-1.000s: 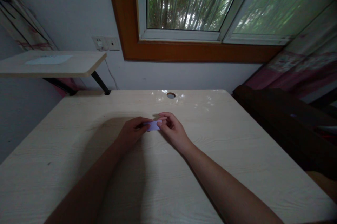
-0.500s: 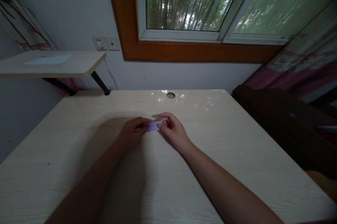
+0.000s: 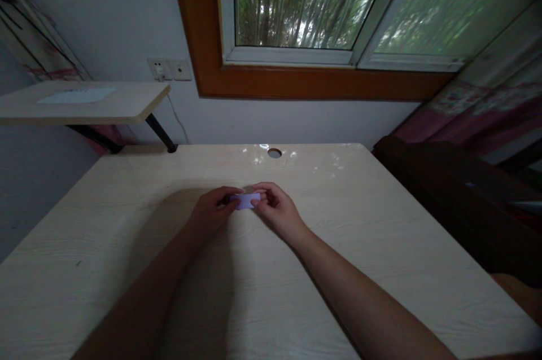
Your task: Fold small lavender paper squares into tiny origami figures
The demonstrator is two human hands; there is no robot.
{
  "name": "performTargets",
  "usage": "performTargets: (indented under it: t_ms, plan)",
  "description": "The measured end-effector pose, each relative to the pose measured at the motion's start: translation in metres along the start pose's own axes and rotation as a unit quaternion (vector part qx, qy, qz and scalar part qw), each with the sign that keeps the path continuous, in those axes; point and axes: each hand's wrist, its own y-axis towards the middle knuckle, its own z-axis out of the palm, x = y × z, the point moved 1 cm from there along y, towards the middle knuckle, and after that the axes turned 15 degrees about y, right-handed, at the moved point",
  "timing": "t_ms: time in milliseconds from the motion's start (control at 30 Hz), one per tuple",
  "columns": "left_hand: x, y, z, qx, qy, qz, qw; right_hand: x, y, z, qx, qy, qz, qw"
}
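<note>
A small light-purple folded piece of paper (image 3: 245, 201) lies between my two hands near the middle of a pale wooden desk (image 3: 381, 247). My left hand (image 3: 210, 212) pinches its left end with curled fingers. My right hand (image 3: 277, 210) pinches its right end, fingers bent over the top edge. Both forearms reach in from the bottom of the view. Most of the paper is covered by my fingertips.
A round cable hole (image 3: 275, 153) sits at the desk's far edge. A raised side shelf (image 3: 84, 103) with a white sheet stands at the left. Wall sockets (image 3: 169, 69) and a window (image 3: 313, 4) are behind. A dark piece of furniture (image 3: 457, 196) borders the desk's right side.
Both hands stay on the purple paper; the fingers have shifted slightly and the paper sits a touch higher between them.
</note>
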Motion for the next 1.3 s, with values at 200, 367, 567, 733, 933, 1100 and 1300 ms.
performTargets:
  t_ms: [200,367,567,733,933,1100,1300]
  plan:
    - [0.001,0.001,0.001,0.006,-0.008,-0.015,1.0,-0.002,0.0,-0.003,0.001,-0.023,0.009,1.0]
    - [0.001,0.0,0.002,0.018,-0.02,-0.025,0.999,-0.003,0.0,-0.002,-0.002,0.01,0.029,1.0]
    - [0.001,0.0,0.002,0.018,-0.029,-0.029,0.999,-0.001,0.0,-0.002,-0.012,-0.013,0.026,1.0]
    - [0.004,0.0,0.002,0.014,-0.039,-0.024,0.999,-0.002,0.0,-0.003,-0.017,-0.01,0.032,0.999]
    - [0.0,0.0,0.001,0.016,-0.062,-0.021,0.998,0.001,0.0,-0.002,-0.025,-0.012,0.019,0.999]
    - [-0.004,0.0,-0.001,0.016,-0.026,0.004,1.0,0.003,0.0,0.0,-0.034,0.014,0.015,0.999]
    - [-0.007,0.0,-0.004,0.017,0.021,0.031,0.999,0.003,0.0,0.0,-0.024,0.004,0.008,1.0]
